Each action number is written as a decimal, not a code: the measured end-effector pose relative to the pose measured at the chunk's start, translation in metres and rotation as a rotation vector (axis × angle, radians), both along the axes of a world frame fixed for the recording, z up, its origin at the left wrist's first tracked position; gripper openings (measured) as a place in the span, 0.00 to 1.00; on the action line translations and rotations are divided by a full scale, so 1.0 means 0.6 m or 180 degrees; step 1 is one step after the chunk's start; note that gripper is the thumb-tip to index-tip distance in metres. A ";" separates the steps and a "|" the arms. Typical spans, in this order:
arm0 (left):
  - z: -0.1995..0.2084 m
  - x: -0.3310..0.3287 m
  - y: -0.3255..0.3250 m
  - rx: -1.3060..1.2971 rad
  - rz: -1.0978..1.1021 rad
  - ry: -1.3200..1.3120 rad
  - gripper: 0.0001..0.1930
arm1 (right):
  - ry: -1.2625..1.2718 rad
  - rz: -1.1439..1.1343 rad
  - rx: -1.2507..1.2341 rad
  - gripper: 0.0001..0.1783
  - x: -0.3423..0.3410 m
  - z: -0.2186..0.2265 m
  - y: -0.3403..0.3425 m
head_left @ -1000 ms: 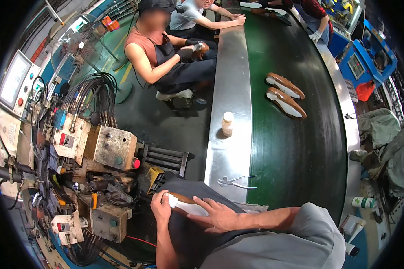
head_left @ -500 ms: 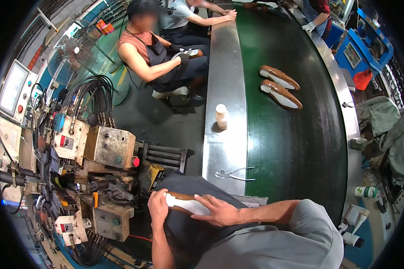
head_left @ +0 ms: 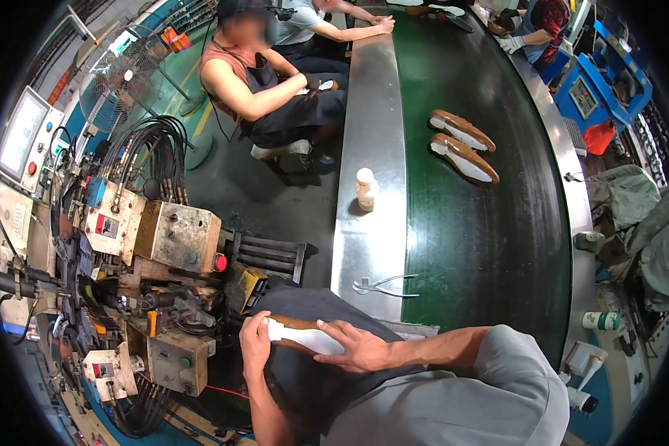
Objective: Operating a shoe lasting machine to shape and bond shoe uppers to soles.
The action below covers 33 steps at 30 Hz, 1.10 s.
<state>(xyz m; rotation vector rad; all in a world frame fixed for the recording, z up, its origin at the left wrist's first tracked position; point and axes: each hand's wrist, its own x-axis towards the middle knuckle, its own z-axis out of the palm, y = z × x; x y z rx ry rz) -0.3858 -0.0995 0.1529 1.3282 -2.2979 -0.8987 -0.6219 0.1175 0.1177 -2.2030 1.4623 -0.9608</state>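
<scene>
Across my dark apron lies a brown shoe upper (head_left: 300, 340) with a white underside facing up. My left hand (head_left: 256, 338) grips its left end, the fingers wrapped round the edge by a ragged white patch. My right hand (head_left: 358, 347) rests over the other end, fingers pressed on the white surface and thumb along the near edge. That end of the upper is partly hidden under the hand. Beyond my knees, a pair of pincers (head_left: 383, 287) lies on the metal ledge (head_left: 372, 245), touched by neither hand.
A white bottle (head_left: 366, 190) stands on the ledge. Two brown shoe uppers (head_left: 464, 160) lie on the green conveyor belt (head_left: 490, 245). To my left is a machine (head_left: 175, 238) with hoses and a red button. Co-workers sit beside the belt, a fan (head_left: 126, 76) behind them.
My hands and the upper keep nearly the same pose while the whole view shifts slightly. The nearest co-worker's arms have moved over the shoe in their lap.
</scene>
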 end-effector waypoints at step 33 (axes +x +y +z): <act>-0.039 -0.027 -0.013 0.0607 -0.0154 0.1072 0.15 | -0.0053 -0.0164 0.0274 0.46 -0.011 -0.030 0.007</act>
